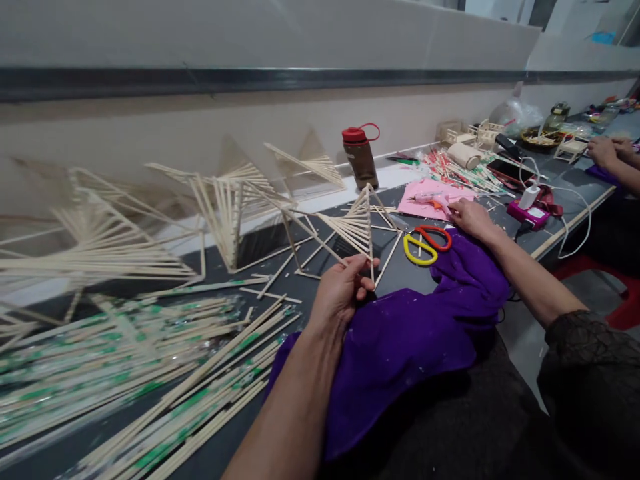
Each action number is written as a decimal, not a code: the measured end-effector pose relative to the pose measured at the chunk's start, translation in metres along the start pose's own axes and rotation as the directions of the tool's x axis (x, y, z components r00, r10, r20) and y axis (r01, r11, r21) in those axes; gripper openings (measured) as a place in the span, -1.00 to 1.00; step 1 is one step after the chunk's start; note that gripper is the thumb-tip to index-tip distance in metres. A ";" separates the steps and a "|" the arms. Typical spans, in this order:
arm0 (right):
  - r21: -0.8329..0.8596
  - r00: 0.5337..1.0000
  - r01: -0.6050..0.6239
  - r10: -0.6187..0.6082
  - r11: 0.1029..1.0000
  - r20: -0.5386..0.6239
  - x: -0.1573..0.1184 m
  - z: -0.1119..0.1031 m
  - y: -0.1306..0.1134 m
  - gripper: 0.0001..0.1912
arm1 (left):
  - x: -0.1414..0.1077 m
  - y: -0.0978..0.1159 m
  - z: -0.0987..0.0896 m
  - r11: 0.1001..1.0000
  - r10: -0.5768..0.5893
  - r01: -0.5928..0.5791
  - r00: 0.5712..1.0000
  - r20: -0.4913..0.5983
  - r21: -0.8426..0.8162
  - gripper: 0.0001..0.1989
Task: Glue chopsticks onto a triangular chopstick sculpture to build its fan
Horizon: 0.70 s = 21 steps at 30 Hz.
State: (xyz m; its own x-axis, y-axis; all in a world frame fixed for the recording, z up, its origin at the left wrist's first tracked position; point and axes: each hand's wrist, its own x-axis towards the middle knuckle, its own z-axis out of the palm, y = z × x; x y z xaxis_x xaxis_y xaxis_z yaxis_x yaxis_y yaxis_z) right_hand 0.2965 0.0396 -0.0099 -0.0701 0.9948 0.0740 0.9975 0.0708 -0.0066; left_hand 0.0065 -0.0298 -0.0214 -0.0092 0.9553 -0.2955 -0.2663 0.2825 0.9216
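My left hand [345, 287] pinches the lower corner of a stick model [350, 230], a twisted fan of thin wooden sticks in a triangular frame. The model stands on the dark table. Further right, my right hand [470, 217] has its fingers closed at the handle end of a pink glue gun [431, 199], which lies over pink paper [463, 192]; the grip is partly hidden. Scissors [420, 243] with one yellow and one red handle loop lie between my hands. Purple cloth [405, 347] spreads along the table edge below both hands.
More stick models [230, 213] stand against the wall at left. Wrapped bundles of sticks [150, 373] cover the left foreground. Behind are a red-capped bottle [361, 160], loose sticks [445, 163], a phone [509, 172] and a purple power socket [527, 213] with a white cable. Another person's hands [605, 152] are far right.
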 end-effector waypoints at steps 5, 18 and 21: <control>-0.073 0.998 0.005 -0.009 0.997 -0.057 0.002 0.005 -0.004 -0.57 | -0.001 -0.002 0.000 1.000 0.007 -0.007 1.000 -0.002 0.010 -0.88; -0.138 0.988 0.022 -0.042 0.990 -0.148 -0.006 -0.010 -0.025 -0.60 | -0.002 -0.003 0.000 1.000 -0.011 0.011 1.000 0.016 -0.010 -0.94; 0.032 0.957 0.184 -0.172 0.982 -0.236 -0.019 -0.027 -0.060 -0.61 | -0.002 -0.003 -0.001 1.000 -0.025 0.025 0.999 0.022 -0.017 -0.96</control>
State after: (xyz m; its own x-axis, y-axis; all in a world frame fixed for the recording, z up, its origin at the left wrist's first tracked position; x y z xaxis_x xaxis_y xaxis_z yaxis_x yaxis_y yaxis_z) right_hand 0.2385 0.0148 0.0162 -0.2357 0.9221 0.3068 0.9665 0.2554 -0.0252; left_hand 0.0066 -0.0326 -0.0242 0.0186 0.9497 -0.3127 -0.2824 0.3050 0.9095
